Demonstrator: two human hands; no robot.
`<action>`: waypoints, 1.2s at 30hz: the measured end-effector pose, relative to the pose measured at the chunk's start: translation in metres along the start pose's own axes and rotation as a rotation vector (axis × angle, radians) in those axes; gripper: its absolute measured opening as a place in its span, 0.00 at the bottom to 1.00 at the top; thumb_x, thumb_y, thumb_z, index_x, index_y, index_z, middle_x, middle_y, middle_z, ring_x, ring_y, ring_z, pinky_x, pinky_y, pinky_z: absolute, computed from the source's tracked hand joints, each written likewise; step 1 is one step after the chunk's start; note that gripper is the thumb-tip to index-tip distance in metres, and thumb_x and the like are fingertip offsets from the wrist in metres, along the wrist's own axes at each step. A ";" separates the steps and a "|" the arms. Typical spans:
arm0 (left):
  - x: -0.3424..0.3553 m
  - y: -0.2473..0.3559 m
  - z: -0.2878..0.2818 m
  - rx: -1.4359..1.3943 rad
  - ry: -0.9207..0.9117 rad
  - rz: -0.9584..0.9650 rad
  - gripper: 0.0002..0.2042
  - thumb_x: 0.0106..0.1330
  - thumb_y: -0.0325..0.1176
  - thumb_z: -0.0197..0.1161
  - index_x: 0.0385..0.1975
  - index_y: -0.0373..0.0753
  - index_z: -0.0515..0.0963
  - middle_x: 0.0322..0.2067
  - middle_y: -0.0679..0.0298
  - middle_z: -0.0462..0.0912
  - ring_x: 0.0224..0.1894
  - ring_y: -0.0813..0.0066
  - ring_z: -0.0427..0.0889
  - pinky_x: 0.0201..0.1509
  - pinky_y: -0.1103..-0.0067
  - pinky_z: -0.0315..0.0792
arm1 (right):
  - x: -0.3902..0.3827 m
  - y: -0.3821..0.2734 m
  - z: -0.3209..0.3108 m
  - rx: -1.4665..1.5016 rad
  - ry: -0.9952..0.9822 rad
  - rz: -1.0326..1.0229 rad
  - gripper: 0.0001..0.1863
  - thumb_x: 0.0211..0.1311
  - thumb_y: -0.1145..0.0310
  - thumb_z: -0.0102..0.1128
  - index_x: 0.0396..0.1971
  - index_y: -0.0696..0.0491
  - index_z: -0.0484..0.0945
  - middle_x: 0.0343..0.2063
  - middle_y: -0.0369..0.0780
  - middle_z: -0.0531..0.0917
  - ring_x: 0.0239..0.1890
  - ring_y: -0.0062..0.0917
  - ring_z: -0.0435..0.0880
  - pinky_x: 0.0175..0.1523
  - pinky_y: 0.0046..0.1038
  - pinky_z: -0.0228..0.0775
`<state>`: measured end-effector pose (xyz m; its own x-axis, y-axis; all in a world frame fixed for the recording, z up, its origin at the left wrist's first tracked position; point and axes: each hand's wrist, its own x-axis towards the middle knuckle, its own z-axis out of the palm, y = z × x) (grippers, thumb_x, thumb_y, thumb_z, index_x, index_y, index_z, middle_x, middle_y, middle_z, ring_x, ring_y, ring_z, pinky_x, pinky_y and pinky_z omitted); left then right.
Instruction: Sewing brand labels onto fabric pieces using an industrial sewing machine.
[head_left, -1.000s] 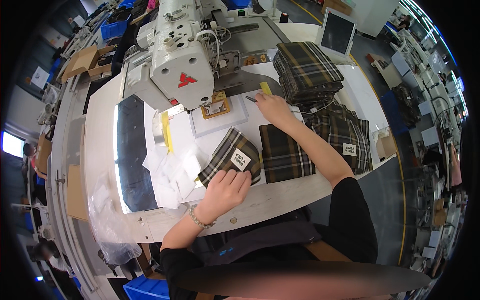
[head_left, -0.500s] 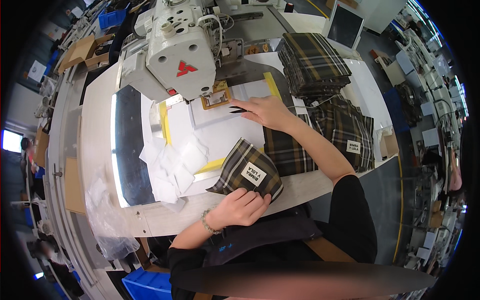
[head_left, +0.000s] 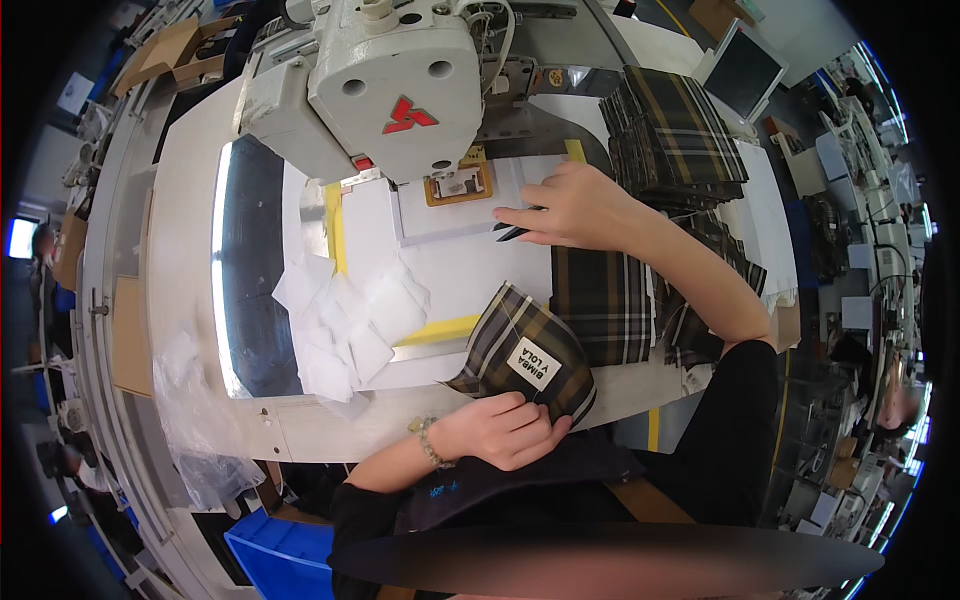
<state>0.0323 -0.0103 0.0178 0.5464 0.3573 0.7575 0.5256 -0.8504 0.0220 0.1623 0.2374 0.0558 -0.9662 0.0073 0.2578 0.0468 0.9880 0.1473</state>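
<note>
The plaid fabric piece [head_left: 562, 355], dark green and brown with pale stripes, bears a white rectangular label [head_left: 533, 364] with dark lettering. It sits skewed and slightly bulging near the front edge of the counter [head_left: 315, 432], pinched along its lower edge by the left hand [head_left: 510, 431]. A small dark pointed tool [head_left: 511, 235] juts from the right hand [head_left: 580, 207].

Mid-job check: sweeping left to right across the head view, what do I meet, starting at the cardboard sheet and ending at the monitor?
Brown cardboard sheet → clear plastic bag → loose white squares → labelled plaid piece, held by the left hand → flat plaid panel → monitor.
</note>
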 end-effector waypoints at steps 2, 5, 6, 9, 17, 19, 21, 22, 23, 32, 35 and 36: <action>0.000 0.000 0.003 -0.028 0.013 -0.017 0.13 0.49 0.29 0.63 0.36 0.37 0.83 0.25 0.69 0.72 0.27 0.80 0.71 0.31 0.85 0.65 | 0.000 0.002 0.005 0.014 -0.015 -0.083 0.17 0.57 0.57 0.63 0.48 0.42 0.81 0.20 0.32 0.71 0.22 0.22 0.76 0.29 0.24 0.65; -0.001 -0.005 0.004 -0.071 0.032 -0.007 0.12 0.47 0.26 0.65 0.34 0.38 0.83 0.25 0.68 0.76 0.23 0.81 0.70 0.27 0.86 0.63 | 0.002 -0.002 0.007 -0.081 -0.054 -0.174 0.16 0.55 0.65 0.61 0.45 0.45 0.81 0.20 0.31 0.71 0.21 0.21 0.76 0.27 0.24 0.64; -0.001 -0.007 0.002 -0.083 0.056 -0.004 0.12 0.47 0.27 0.65 0.34 0.38 0.83 0.25 0.68 0.76 0.23 0.81 0.70 0.27 0.87 0.63 | 0.004 -0.003 0.003 -0.030 -0.036 -0.188 0.17 0.53 0.68 0.60 0.44 0.46 0.81 0.20 0.31 0.72 0.20 0.22 0.76 0.27 0.25 0.65; -0.002 -0.009 0.001 -0.097 0.090 0.002 0.12 0.47 0.27 0.65 0.34 0.38 0.83 0.25 0.68 0.76 0.23 0.81 0.70 0.27 0.87 0.62 | 0.018 -0.001 -0.009 0.011 -0.075 -0.220 0.17 0.50 0.70 0.59 0.43 0.47 0.81 0.20 0.31 0.73 0.19 0.22 0.77 0.25 0.26 0.65; 0.001 -0.009 -0.003 -0.079 0.087 0.024 0.11 0.48 0.26 0.64 0.34 0.39 0.84 0.25 0.68 0.76 0.23 0.81 0.69 0.28 0.87 0.63 | 0.043 -0.001 0.000 0.040 -0.154 -0.320 0.12 0.49 0.71 0.60 0.37 0.51 0.81 0.20 0.33 0.75 0.18 0.26 0.78 0.22 0.29 0.66; 0.003 -0.008 -0.006 -0.078 0.072 0.018 0.11 0.49 0.26 0.64 0.34 0.39 0.84 0.26 0.68 0.77 0.24 0.80 0.70 0.28 0.87 0.63 | 0.049 -0.003 0.002 0.064 -0.218 -0.327 0.08 0.48 0.73 0.60 0.31 0.52 0.79 0.17 0.34 0.75 0.17 0.28 0.79 0.21 0.31 0.67; 0.003 -0.008 -0.007 -0.074 0.073 0.015 0.11 0.49 0.26 0.64 0.34 0.39 0.83 0.26 0.68 0.77 0.24 0.80 0.70 0.28 0.87 0.63 | 0.054 -0.009 0.005 0.060 -0.255 -0.334 0.06 0.47 0.73 0.60 0.29 0.52 0.77 0.16 0.35 0.75 0.17 0.29 0.79 0.20 0.31 0.67; 0.003 -0.008 -0.007 -0.069 0.074 0.010 0.12 0.48 0.26 0.64 0.35 0.39 0.83 0.26 0.68 0.77 0.24 0.80 0.70 0.28 0.86 0.63 | 0.056 -0.011 0.007 0.056 -0.293 -0.343 0.05 0.47 0.73 0.60 0.26 0.53 0.76 0.15 0.35 0.74 0.16 0.29 0.79 0.19 0.31 0.67; 0.004 -0.007 -0.007 -0.071 0.074 0.012 0.12 0.48 0.26 0.64 0.35 0.39 0.83 0.26 0.68 0.77 0.24 0.80 0.70 0.28 0.86 0.63 | 0.056 -0.013 0.010 0.055 -0.293 -0.341 0.05 0.47 0.73 0.60 0.26 0.53 0.76 0.15 0.35 0.74 0.16 0.29 0.79 0.19 0.31 0.67; 0.002 -0.008 -0.003 -0.097 0.112 -0.041 0.13 0.45 0.27 0.66 0.34 0.39 0.83 0.26 0.68 0.77 0.24 0.80 0.70 0.28 0.86 0.64 | 0.037 -0.018 0.019 0.081 -0.247 -0.198 0.10 0.49 0.69 0.62 0.34 0.51 0.79 0.16 0.34 0.76 0.18 0.30 0.79 0.23 0.30 0.68; -0.005 -0.010 0.004 -0.113 0.094 -0.065 0.13 0.45 0.27 0.66 0.34 0.38 0.83 0.25 0.68 0.77 0.23 0.80 0.70 0.27 0.86 0.64 | 0.025 -0.006 0.033 0.137 -0.141 -0.097 0.16 0.53 0.63 0.64 0.44 0.45 0.81 0.18 0.32 0.76 0.19 0.28 0.78 0.26 0.29 0.68; -0.007 -0.010 0.006 -0.116 0.088 -0.064 0.12 0.46 0.27 0.65 0.33 0.38 0.83 0.25 0.68 0.77 0.23 0.80 0.70 0.27 0.86 0.64 | 0.021 0.001 0.038 0.159 -0.056 0.007 0.18 0.54 0.60 0.65 0.46 0.42 0.81 0.19 0.32 0.77 0.20 0.27 0.78 0.27 0.29 0.68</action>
<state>0.0274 -0.0019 0.0080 0.4520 0.3815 0.8063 0.4761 -0.8676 0.1436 0.1324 0.2445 0.0255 -0.9789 0.0187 0.2036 0.0174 0.9998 -0.0081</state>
